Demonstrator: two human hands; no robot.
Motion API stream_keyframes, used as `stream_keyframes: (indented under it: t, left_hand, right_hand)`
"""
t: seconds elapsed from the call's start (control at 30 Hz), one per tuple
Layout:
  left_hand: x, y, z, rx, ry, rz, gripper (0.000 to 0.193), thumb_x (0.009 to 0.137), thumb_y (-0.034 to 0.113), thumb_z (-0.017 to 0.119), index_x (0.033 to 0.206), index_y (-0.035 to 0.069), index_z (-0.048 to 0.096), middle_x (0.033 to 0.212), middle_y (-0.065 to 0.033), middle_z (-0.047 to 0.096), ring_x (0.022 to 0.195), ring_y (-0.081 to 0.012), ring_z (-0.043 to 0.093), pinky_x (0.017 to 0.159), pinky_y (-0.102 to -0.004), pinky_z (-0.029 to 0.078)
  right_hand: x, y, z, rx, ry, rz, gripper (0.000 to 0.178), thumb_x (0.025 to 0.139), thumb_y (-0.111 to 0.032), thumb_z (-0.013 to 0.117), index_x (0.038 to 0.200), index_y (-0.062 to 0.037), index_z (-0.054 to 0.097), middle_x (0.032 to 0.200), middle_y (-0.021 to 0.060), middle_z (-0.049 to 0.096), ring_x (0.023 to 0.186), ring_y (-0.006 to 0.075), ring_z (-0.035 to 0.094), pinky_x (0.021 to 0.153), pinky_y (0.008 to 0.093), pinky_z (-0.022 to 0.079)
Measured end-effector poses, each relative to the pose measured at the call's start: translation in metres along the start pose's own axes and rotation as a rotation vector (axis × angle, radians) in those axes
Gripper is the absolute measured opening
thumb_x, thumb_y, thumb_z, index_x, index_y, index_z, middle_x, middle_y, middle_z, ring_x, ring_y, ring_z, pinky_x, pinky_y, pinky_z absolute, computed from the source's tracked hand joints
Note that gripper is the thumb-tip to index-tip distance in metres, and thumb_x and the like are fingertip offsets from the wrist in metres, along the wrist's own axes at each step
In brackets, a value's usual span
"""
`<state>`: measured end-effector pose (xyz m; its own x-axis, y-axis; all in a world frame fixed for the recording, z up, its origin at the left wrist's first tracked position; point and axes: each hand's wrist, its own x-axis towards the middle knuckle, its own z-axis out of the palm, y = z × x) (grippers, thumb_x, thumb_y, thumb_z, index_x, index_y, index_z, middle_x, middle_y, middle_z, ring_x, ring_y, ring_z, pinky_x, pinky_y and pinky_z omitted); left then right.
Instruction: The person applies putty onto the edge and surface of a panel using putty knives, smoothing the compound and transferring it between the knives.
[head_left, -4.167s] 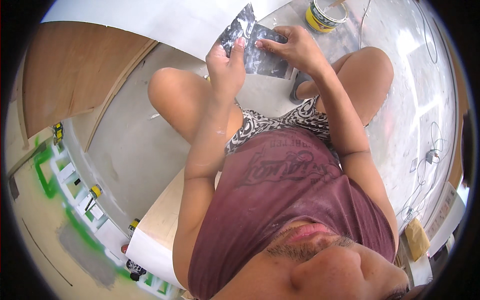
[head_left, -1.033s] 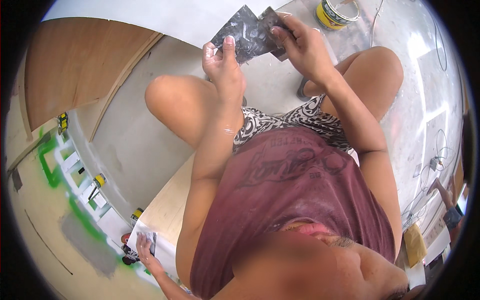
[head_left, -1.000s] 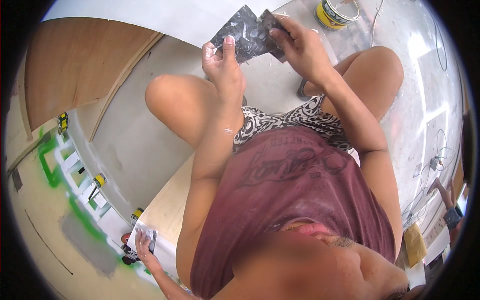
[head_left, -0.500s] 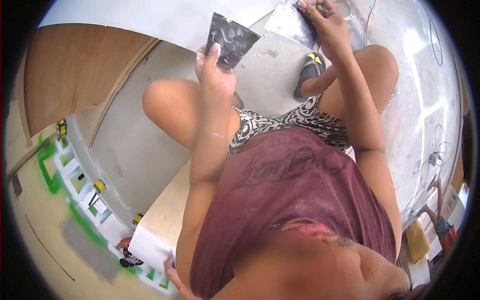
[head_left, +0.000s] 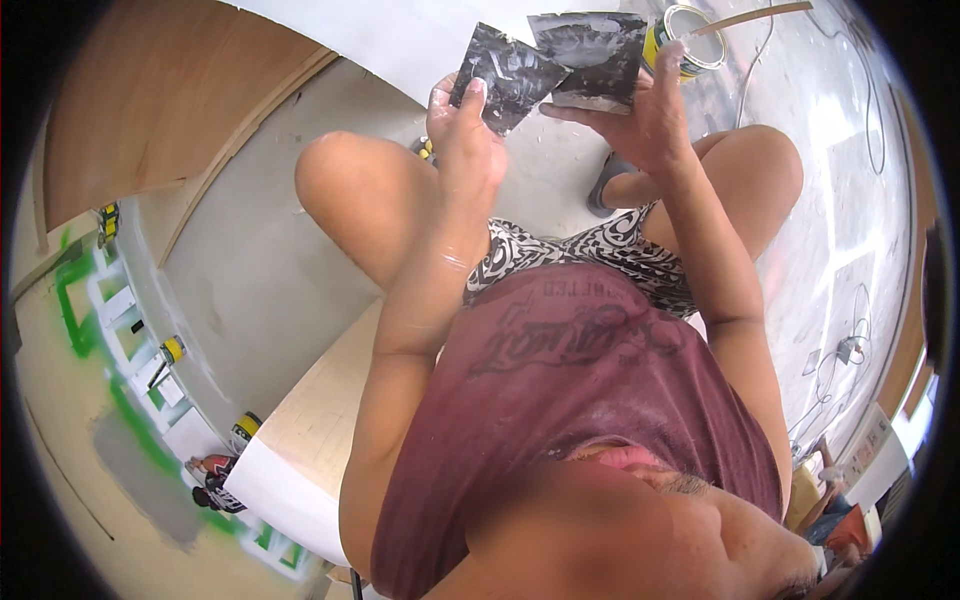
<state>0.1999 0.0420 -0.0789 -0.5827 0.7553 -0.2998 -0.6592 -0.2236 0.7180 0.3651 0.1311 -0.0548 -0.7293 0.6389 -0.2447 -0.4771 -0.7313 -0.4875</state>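
Observation:
My left hand [head_left: 468, 135] is closed on a thin, dark, square putty spreader [head_left: 505, 78], the thumb lying across its face. White paste smears the spreader and the fingers. In my right hand [head_left: 645, 128] is a second dark putty spreader [head_left: 588, 60], also streaked with white paste; the fingers stretch beneath it and the thumb stands up beside its right edge. The two spreaders meet at their facing edges, one overlapping the other slightly. Just beyond my right thumb stands an open yellow-and-black can [head_left: 697, 48] with a wooden stick [head_left: 757, 15] across its rim.
A white board [head_left: 370, 35] spans the top, beside a brown wooden panel [head_left: 150, 110] at the left. My knees are bent on either side over the grey floor [head_left: 265, 240]. Cans [head_left: 172, 350] line the left, near a person [head_left: 215, 480]. Cables [head_left: 850, 350] lie at right.
My right hand has come left and down, turning its spreader so the dark smeared face shows, against the other spreader. My left hand has shifted right. The can has come into view.

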Motion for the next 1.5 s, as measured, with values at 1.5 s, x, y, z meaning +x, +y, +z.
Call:
stream_keyframes:
  t: [1.5]
  left_hand:
    - [-0.002, -0.002, -0.010, 0.547, -0.160, 0.384, 0.023, 0.092, -0.001, 0.055, 0.112, 0.002, 0.045, 0.099, -0.0083, 0.054, 0.085, -0.0104, 0.053, 0.077, -0.0257, 0.047]
  right_hand:
    - [0.006, 0.007, 0.000, -0.993, 0.030, -0.242, 0.021, 0.096, -0.008, 0.056, 0.113, 0.0020, 0.063, 0.094, 0.0064, 0.069, 0.084, 0.0127, 0.065, 0.078, 0.0293, 0.054]
